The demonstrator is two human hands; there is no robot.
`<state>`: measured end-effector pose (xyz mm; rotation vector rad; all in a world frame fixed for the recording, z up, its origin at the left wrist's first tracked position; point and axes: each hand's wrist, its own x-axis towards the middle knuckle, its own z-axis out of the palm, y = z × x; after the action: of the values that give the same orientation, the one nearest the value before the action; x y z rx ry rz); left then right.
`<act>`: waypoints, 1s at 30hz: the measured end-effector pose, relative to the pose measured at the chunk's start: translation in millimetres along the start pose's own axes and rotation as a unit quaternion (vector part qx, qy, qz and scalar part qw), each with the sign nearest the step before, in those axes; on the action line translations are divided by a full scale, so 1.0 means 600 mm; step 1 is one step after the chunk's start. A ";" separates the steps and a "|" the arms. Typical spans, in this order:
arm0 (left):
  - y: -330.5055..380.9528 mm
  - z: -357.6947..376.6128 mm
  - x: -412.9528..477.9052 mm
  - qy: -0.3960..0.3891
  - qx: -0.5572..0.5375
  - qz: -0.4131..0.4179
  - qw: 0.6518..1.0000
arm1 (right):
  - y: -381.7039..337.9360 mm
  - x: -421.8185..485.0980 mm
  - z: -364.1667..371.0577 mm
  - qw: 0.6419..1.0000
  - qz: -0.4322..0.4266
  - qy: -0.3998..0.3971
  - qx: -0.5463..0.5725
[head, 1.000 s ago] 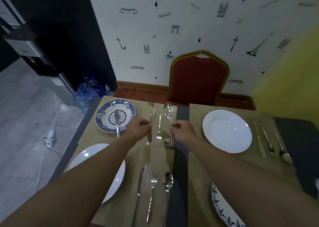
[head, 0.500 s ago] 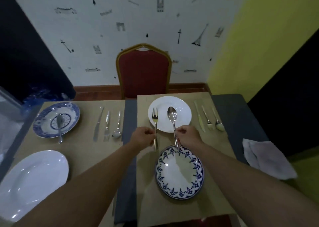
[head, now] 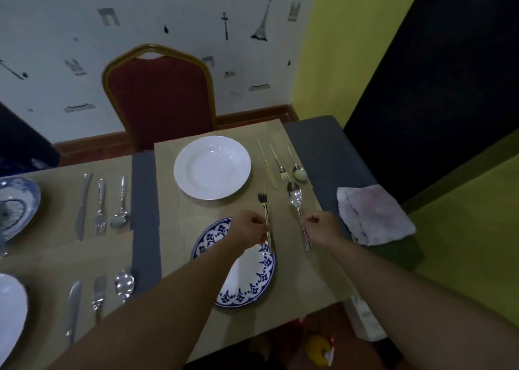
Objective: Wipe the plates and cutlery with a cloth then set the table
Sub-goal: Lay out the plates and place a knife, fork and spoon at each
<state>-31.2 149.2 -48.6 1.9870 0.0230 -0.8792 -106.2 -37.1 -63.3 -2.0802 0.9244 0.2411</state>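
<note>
Shiny metal, glossy plates, matt paper mats

The fork [head: 264, 205] and spoon [head: 295, 198] are polished metal; both plates [head: 212, 167] look glazed and smooth; the cloth [head: 373, 215] is soft, rough fabric; the mat [head: 179, 209] seems matt paper.

Home dining room: set table [head: 179, 246], chair [head: 160, 100].
</note>
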 end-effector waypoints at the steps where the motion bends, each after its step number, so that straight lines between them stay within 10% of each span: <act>1: 0.002 0.017 0.002 -0.009 0.006 -0.005 1.000 | 0.017 0.000 -0.007 1.000 0.004 0.005 -0.007; 10: 0.003 0.142 0.025 -0.073 0.036 -0.082 0.993 | 0.119 -0.003 -0.043 0.996 0.063 -0.015 -0.061; 19: -0.004 0.170 0.026 -0.062 0.288 0.009 0.955 | 0.118 0.009 -0.051 0.995 0.087 -0.044 -0.019; 25: 0.009 0.167 0.023 -0.026 0.341 0.086 0.936 | 0.103 0.030 -0.069 0.969 -0.120 -0.044 -0.210; 30: 0.000 0.158 0.035 -0.050 0.413 0.111 0.902 | 0.093 0.051 -0.092 0.876 -0.263 -0.175 -0.364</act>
<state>-69.5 70.3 -90.3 2.6375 -0.7360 -0.9195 -131.0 -116.6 -76.6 -2.7443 -0.0093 0.7302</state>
